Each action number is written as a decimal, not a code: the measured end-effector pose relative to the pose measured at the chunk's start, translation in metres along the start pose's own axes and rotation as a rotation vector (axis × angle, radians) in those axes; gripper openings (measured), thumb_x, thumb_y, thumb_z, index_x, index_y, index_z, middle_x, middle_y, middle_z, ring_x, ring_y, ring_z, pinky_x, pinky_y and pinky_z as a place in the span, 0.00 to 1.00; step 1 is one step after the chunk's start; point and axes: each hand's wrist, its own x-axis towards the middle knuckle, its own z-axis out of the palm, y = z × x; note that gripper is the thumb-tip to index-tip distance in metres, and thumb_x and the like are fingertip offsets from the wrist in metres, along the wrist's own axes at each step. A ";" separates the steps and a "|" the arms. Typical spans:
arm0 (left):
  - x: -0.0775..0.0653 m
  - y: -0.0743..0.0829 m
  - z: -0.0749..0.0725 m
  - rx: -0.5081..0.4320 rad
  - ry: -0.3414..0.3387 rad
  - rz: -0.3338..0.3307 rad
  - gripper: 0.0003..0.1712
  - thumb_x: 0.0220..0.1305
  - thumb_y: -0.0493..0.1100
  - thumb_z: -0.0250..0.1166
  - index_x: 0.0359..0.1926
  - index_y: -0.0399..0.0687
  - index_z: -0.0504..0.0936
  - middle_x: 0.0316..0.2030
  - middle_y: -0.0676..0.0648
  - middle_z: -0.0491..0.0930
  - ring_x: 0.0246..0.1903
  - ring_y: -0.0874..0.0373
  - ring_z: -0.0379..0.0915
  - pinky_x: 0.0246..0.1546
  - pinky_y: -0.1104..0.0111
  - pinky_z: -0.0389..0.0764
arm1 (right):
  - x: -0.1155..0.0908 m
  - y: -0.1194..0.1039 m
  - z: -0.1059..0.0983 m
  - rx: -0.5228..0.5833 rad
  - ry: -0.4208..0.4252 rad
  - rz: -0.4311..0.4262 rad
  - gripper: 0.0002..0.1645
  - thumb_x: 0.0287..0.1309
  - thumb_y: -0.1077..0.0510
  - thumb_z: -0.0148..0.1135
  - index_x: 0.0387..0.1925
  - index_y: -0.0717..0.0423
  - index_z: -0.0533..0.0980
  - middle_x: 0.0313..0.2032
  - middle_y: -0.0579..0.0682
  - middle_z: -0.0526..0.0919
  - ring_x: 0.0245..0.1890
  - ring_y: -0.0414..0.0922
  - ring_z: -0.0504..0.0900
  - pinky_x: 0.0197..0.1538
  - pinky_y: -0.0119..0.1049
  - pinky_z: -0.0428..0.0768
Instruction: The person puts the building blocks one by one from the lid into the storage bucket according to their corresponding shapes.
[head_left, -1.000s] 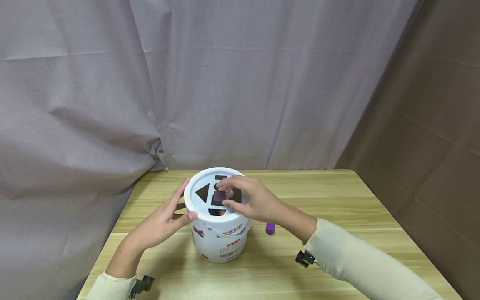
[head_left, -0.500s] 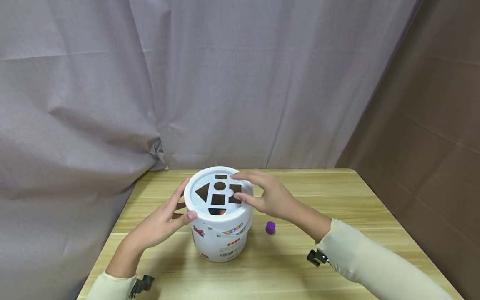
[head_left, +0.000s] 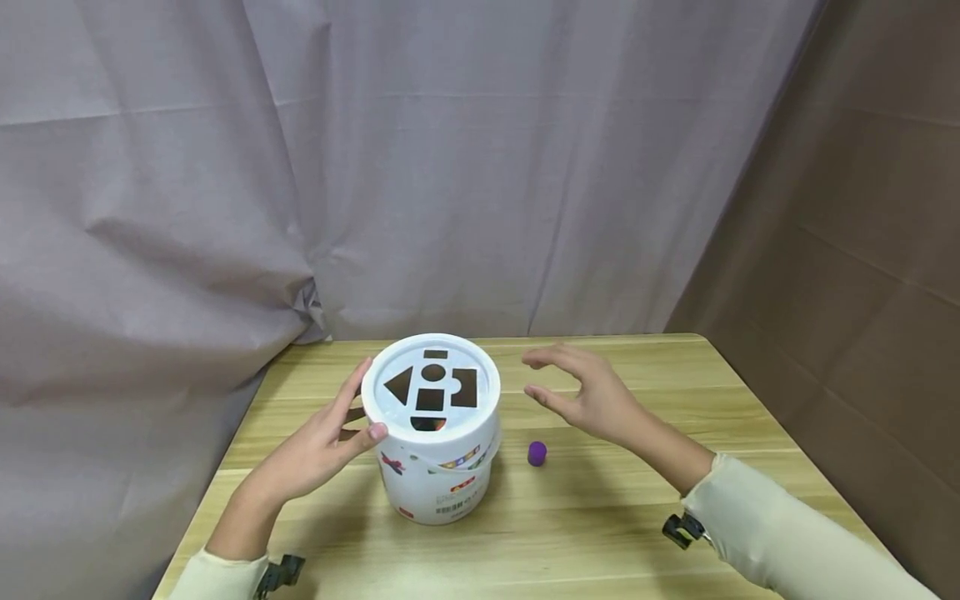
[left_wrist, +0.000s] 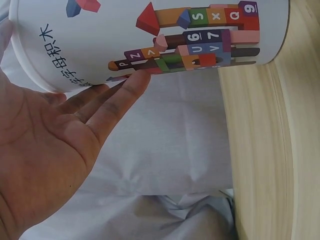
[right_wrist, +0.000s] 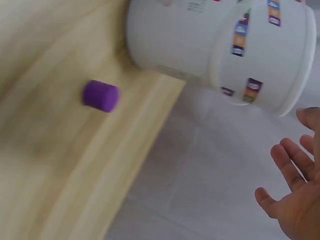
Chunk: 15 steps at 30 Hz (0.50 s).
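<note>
A white toy-block bucket (head_left: 437,483) stands upright on the table, its lid (head_left: 461,429) pierced by several shaped holes: triangle, circle, square and others. My left hand (head_left: 318,450) rests against the bucket's left side, thumb at the lid rim. In the left wrist view its fingers (left_wrist: 117,107) lie fairly straight along the printed wall. My right hand (head_left: 592,396) hovers in the air to the right of the bucket, fingers apart, holding nothing. Below it on the table is a purple cylinder block (head_left: 537,453), which the right wrist view shows lying apart from the bucket.
The wooden table (head_left: 600,542) runs back to a grey curtain (head_left: 450,167). A brown cloth wall (head_left: 855,250) borders the right side. The bucket's white handle (head_left: 491,454) hangs down against its wall. An orange patch shows inside the front hole of the lid.
A dark purple block that my right hand held over the square hole is gone from sight. The right hand has moved right, off the lid. My left hand keeps its place on the bucket.
</note>
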 end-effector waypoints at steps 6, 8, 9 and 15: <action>-0.004 -0.002 -0.003 0.002 0.003 -0.009 0.55 0.83 0.54 0.65 0.90 0.78 0.34 0.90 0.43 0.47 0.74 0.27 0.73 0.63 0.45 0.88 | -0.022 0.019 0.012 -0.019 -0.006 0.037 0.22 0.63 0.60 0.82 0.58 0.53 0.88 0.55 0.50 0.93 0.55 0.51 0.92 0.61 0.54 0.90; -0.005 -0.002 -0.005 0.000 0.004 -0.009 0.55 0.83 0.54 0.65 0.90 0.78 0.34 0.90 0.44 0.46 0.74 0.27 0.73 0.62 0.45 0.88 | -0.029 0.025 0.017 -0.022 -0.005 0.043 0.23 0.62 0.61 0.82 0.58 0.54 0.88 0.54 0.50 0.93 0.52 0.51 0.92 0.59 0.54 0.90; -0.005 -0.002 -0.006 0.000 0.004 -0.007 0.55 0.83 0.54 0.65 0.90 0.79 0.34 0.91 0.44 0.46 0.74 0.27 0.73 0.62 0.45 0.88 | -0.032 0.028 0.020 -0.023 -0.004 0.046 0.23 0.61 0.62 0.82 0.58 0.55 0.88 0.54 0.50 0.93 0.51 0.50 0.92 0.57 0.54 0.91; -0.009 -0.003 -0.008 -0.002 0.007 -0.011 0.55 0.84 0.53 0.65 0.89 0.81 0.34 0.91 0.46 0.46 0.74 0.27 0.73 0.61 0.45 0.89 | -0.047 0.042 0.035 -0.024 -0.019 0.059 0.25 0.57 0.65 0.84 0.57 0.57 0.88 0.50 0.50 0.93 0.48 0.51 0.93 0.55 0.53 0.91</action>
